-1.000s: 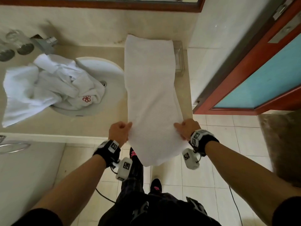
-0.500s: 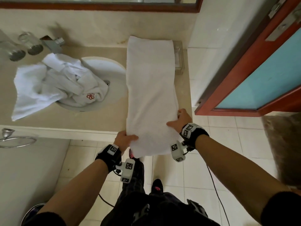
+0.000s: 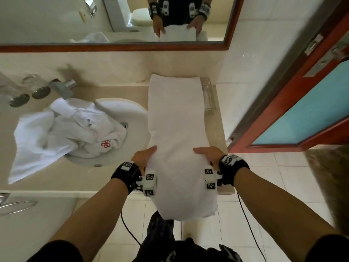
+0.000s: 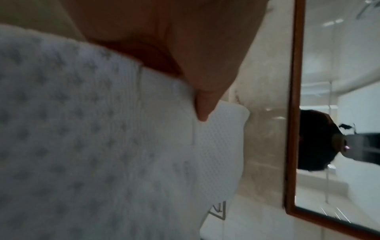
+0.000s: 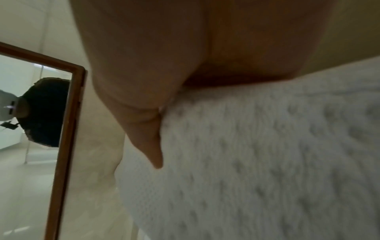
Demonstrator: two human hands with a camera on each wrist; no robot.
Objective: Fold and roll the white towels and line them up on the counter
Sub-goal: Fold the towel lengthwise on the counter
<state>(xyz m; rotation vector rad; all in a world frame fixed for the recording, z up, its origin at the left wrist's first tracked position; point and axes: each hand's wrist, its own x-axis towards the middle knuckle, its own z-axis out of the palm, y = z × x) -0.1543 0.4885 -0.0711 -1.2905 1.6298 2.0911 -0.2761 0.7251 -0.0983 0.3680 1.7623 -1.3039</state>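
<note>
White terry, a folded towel (image 3: 176, 118), is lying as a long strip at frame centre on the bench (image 3: 117, 178), its near end being lifted. The left hand (image 3: 143, 157) and right hand (image 3: 209, 155) are gripping its edges, thumbs on top. Rolling is barely starting; crumpled towels (image 3: 62, 133) at left are awaiting folding.
</note>
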